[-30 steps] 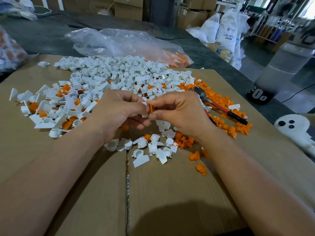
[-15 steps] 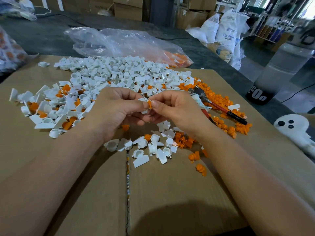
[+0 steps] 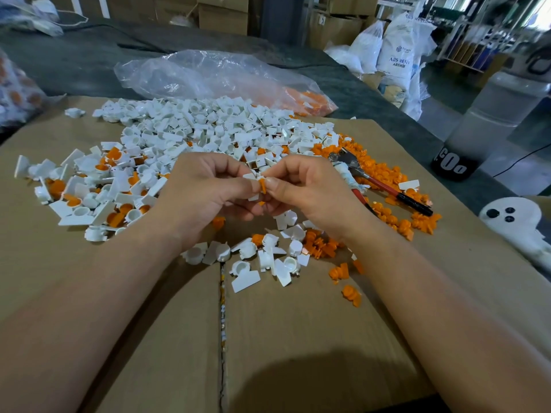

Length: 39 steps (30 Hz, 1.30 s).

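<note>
My left hand (image 3: 205,192) pinches a small white plastic piece (image 3: 250,176) above the cardboard. My right hand (image 3: 307,189) pinches a small orange plug (image 3: 262,185) and holds it against the white piece. The two hands meet fingertip to fingertip at the centre. Most of the white piece is hidden behind my fingers.
A big heap of white pieces (image 3: 202,129) lies behind my hands, orange plugs (image 3: 387,177) to the right. Red-handled pliers (image 3: 381,186) lie among them. Some loose pieces (image 3: 268,257) lie in front. A clear plastic bag (image 3: 214,76) sits behind. Cardboard (image 3: 298,338) covers the table.
Both hands have risen slightly away from me, and the orange plug sits closer against the white piece.
</note>
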Motion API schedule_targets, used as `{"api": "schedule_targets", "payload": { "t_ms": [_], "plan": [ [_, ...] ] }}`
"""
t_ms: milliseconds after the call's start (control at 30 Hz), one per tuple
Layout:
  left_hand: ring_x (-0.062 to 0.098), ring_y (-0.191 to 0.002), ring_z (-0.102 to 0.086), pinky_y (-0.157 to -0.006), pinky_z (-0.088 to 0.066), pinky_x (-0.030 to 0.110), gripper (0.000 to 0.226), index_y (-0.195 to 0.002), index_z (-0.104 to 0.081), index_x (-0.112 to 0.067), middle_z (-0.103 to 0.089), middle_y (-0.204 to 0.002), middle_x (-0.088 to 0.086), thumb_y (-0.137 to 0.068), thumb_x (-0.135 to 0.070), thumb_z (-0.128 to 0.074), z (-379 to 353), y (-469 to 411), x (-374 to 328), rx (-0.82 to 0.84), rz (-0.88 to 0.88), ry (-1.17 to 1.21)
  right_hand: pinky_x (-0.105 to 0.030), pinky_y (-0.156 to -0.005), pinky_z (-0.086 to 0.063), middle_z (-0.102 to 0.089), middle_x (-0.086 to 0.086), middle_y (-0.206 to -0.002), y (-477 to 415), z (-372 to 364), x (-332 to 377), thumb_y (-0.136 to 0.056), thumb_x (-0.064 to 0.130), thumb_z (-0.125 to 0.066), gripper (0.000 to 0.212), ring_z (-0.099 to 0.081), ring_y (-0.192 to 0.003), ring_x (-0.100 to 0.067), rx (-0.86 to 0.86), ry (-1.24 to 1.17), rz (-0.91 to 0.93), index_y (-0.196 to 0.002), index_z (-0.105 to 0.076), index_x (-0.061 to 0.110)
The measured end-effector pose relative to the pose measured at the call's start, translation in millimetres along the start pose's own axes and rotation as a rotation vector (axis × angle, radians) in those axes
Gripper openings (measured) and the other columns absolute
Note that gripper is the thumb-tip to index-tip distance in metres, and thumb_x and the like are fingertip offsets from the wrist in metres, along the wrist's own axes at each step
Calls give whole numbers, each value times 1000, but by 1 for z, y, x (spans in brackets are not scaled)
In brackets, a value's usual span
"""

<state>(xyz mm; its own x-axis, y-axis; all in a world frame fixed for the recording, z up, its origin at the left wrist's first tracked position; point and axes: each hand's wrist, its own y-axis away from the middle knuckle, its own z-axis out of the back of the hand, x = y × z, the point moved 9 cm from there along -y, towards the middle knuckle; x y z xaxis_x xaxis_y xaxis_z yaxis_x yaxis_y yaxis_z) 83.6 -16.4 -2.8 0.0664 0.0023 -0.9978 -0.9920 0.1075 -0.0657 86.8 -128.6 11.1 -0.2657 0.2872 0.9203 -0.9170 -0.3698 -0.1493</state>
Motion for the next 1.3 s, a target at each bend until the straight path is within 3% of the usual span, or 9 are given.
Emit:
{"api": "schedule_targets", "payload": {
  "t_ms": [133,233,367,500,633,733,900,1067,1300],
  "plan": [
    [15,-48,-65,-44,-50,19,9,-73,-59,-2,-66,-55,8,-77,5,-63,2,-1,2,-5,25,47,-18,-58,-53,-63,-3,-72,0,0,1,-88,8,-56,6,-62,-58,-7,4,-31,-20,-86,-61,10],
    [16,-47,-64,-42,-50,19,10,-71,-59,-2,-66,-55,7,-77,5,-62,4,-1,1,-17,27,98,-22,-66,-55,-68,-2,-86,1,14,1,-86,25,-60,4,-65,-71,-9,-51,190,-42,-87,-62,21],
    [17,-46,-64,-41,-48,18,12,-69,-58,-2,-64,-54,8,-77,7,-61,7,-1,0,-42,22,140,-18,-76,-46,-63,8,-103,7,78,-1,-82,44,-62,32,-57,-89,-1,-301,587,-130,-107,-61,23],
    [17,-46,-64,-41,-48,19,10,-70,-59,-2,-65,-55,8,-76,6,-62,7,-2,1,-43,21,147,-27,-77,-36,-54,-5,-126,21,123,-30,-80,50,-61,60,-49,-98,-16,-272,839,-451,-127,-50,14],
    [17,-47,-64,-41,-49,19,8,-71,-59,-2,-66,-56,9,-73,4,-63,8,-1,1,-47,22,163,-30,-72,-35,-55,-8,-117,27,133,-53,-77,55,-61,64,-44,-90,-17,-175,880,-640,-123,-51,11],
    [17,-47,-64,-41,-48,19,9,-72,-58,-2,-66,-56,9,-76,5,-62,9,-2,1,-55,29,178,-29,-60,-36,-55,-3,-93,29,128,-63,-72,62,-62,68,-48,-76,-14,-103,950,-717,-114,-52,9],
    [17,-48,-64,-41,-48,18,7,-74,-59,-1,-67,-57,8,-77,5,-62,5,-2,3,-36,45,190,-26,-52,-32,-49,1,-78,27,129,-65,-71,61,-65,65,-42,-66,-10,-173,964,-719,-107,-54,9],
    [16,-49,-65,-42,-49,18,6,-74,-58,-1,-67,-58,8,-75,4,-62,5,-2,4,-33,51,204,-29,-61,-34,-49,0,-98,28,133,-67,-65,57,-72,75,-46,-84,-17,-230,845,-733,-121,-50,12],
    [17,-51,-66,-43,-50,18,9,-75,-59,-2,-68,-59,8,-69,-1,-65,6,-2,5,-33,50,223,-26,-50,-34,-53,-2,-77,24,138,-59,-68,38,-72,40,-46,-67,-12,-343,874,-669,-96,-61,12]
  ]
}}
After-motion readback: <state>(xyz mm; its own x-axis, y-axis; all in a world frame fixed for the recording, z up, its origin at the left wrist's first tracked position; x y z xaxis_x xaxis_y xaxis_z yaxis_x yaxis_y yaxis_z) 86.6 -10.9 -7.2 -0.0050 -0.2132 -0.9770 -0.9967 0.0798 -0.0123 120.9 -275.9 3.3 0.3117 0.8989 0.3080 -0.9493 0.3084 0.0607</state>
